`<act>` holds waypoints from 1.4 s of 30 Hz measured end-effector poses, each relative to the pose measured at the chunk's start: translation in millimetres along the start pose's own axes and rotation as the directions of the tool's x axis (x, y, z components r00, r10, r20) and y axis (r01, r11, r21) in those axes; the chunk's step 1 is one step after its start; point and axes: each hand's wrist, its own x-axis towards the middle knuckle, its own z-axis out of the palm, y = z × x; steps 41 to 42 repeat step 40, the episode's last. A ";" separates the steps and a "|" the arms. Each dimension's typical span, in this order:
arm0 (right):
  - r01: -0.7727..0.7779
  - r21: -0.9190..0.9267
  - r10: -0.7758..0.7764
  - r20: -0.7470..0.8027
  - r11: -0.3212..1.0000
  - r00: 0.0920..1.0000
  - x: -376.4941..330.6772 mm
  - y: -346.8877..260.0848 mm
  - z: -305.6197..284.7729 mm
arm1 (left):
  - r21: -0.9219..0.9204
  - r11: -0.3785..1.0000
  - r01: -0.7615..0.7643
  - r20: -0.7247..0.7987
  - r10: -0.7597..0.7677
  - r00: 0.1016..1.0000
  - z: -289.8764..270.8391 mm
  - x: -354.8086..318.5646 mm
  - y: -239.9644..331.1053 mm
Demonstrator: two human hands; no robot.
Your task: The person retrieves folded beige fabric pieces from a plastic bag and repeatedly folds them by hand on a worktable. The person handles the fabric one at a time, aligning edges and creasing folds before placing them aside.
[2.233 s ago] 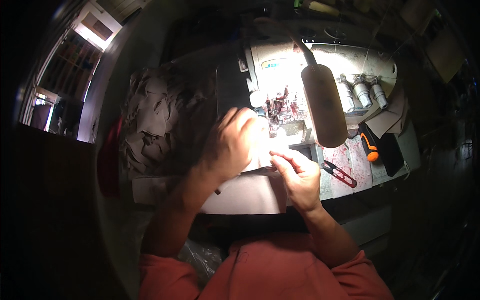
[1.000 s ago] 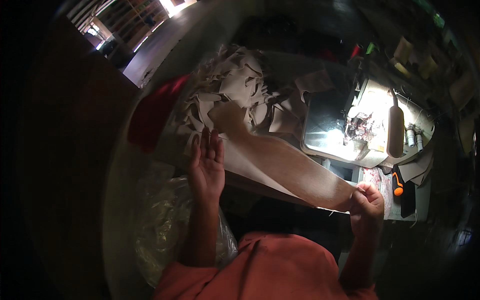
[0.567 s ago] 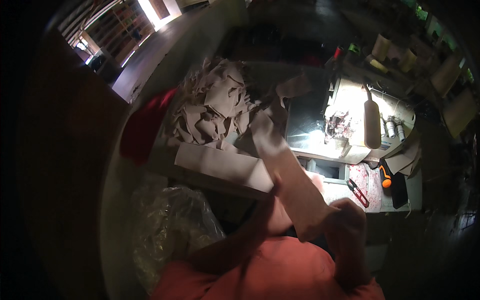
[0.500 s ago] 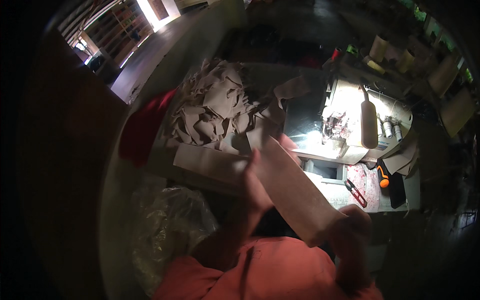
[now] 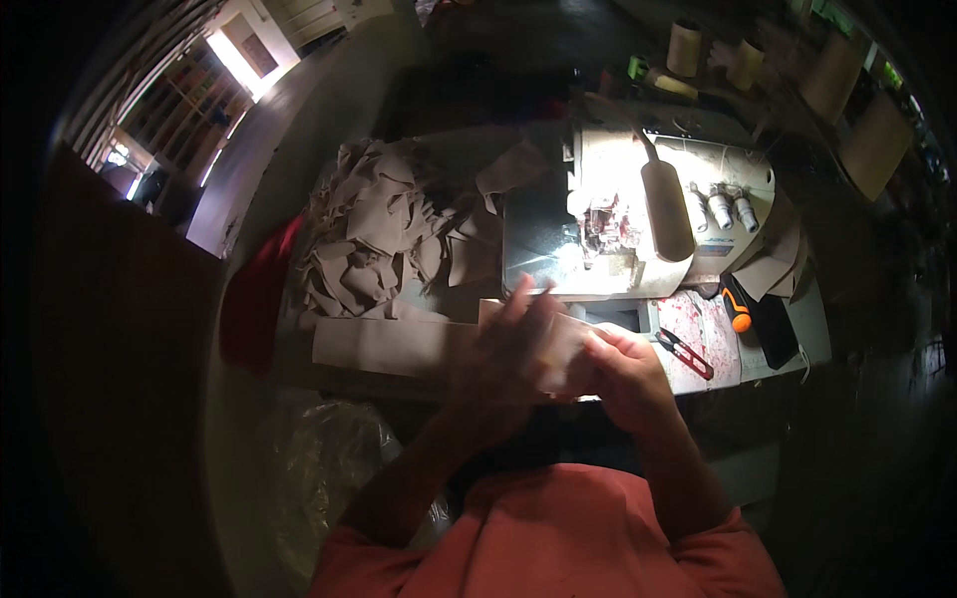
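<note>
My right hand (image 5: 635, 377) pinches the end of a beige fabric piece (image 5: 570, 361) between thumb and fingers, in front of the sewing machine (image 5: 623, 204). The piece looks folded or bunched, partly hidden behind my left hand. My left hand (image 5: 506, 344), smeared by motion, is at the other end of the piece; its fingers point up and away, and their grip is unclear. Under and beside my left hand lies a flat beige fabric strip (image 5: 389, 342) along the table's near edge. Beyond it rises a heap of cut beige fabric pieces (image 5: 369, 219).
Right of my hands lie red-handled thread snips (image 5: 686, 354), an orange-and-black tool (image 5: 738, 317) and a black phone-like slab (image 5: 773, 324). A lamp (image 5: 666, 209) hangs over the machine. Thread cones (image 5: 684, 50) stand behind. Red cloth (image 5: 254, 299) is at left, a clear plastic bag (image 5: 334, 478) below.
The long fabric piece, earlier stretched diagonally toward my body, is now gathered between my hands. My right hand has moved up and away from my body. The view has shifted right.
</note>
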 end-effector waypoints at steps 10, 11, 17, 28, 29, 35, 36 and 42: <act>0.069 -0.194 -0.065 0.027 0.979 0.998 -17.2 -22.1 15.4 | -0.191 0.981 0.026 0.257 0.025 0.966 -2.3 15.6 4.9; 0.086 -0.237 -0.078 0.046 0.968 0.996 -18.1 -25.5 18.2 | -0.292 0.948 0.125 0.277 -0.041 0.960 -2.6 20.6 -1.6; 0.187 -0.834 -0.320 0.013 0.520 0.947 -18.2 -37.5 36.0 | -0.542 0.748 0.382 0.463 -0.112 0.879 -7.3 45.1 -12.8; 0.196 -0.547 -0.258 -0.037 0.814 0.966 -12.2 -31.9 27.3 | -0.499 0.746 0.441 0.269 -0.351 0.897 -14.1 50.4 -7.4; 0.185 -0.559 -0.252 -0.045 0.808 0.967 -9.9 -32.7 26.5 | -0.455 0.783 0.424 0.245 -0.347 0.905 -12.8 54.1 -7.8; 0.151 -0.496 -0.249 -0.137 0.855 0.959 11.8 -27.5 11.1 | -0.208 0.960 0.187 0.155 -0.156 0.975 13.8 75.3 -35.3; 0.169 -0.467 -0.266 -0.150 0.868 0.952 16.9 -23.8 5.8 | -0.208 0.967 0.147 0.140 -0.119 0.983 22.4 78.2 -41.7; 0.193 -0.586 -0.349 -0.165 0.787 0.923 35.9 -3.5 -25.4 | -0.093 0.993 -0.078 0.055 0.083 0.995 47.5 82.2 -61.6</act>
